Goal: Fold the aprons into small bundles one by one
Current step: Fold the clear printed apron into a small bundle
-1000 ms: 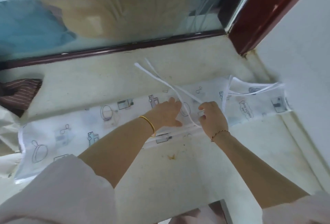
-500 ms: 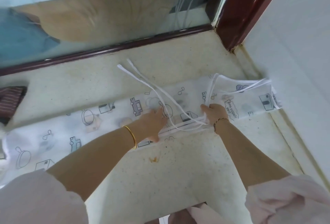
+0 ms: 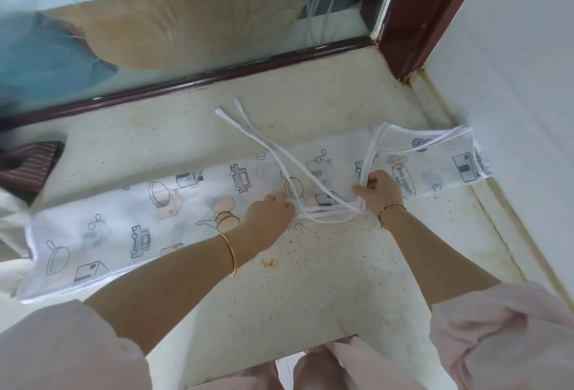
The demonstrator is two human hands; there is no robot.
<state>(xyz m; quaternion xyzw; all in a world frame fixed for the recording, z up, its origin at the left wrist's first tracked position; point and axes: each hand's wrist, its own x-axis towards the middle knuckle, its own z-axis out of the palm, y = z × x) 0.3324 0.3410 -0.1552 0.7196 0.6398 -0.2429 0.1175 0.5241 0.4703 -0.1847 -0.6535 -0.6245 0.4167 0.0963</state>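
Note:
A translucent white apron [image 3: 130,228] printed with little cars and houses lies folded into a long strip across the speckled ledge [image 3: 326,281]. Its white tie straps [image 3: 270,147] trail up over the ledge and loop back along the strip's near edge. My left hand [image 3: 267,215] presses down on the strip near its middle, fingers bent. My right hand [image 3: 377,187] pinches the straps and the apron edge further right. The neck loop [image 3: 419,141] lies on the strip's right end.
A window with a dark red frame [image 3: 198,82] runs along the back of the ledge. A white wall [image 3: 512,110] closes the right side. A brown striped cloth [image 3: 28,166] lies at the far left. The ledge's front edge drops off by my legs.
My right hand has slid rightward along the strip, drawing the straps into a loop along the near edge. My left hand stays pressed near the middle.

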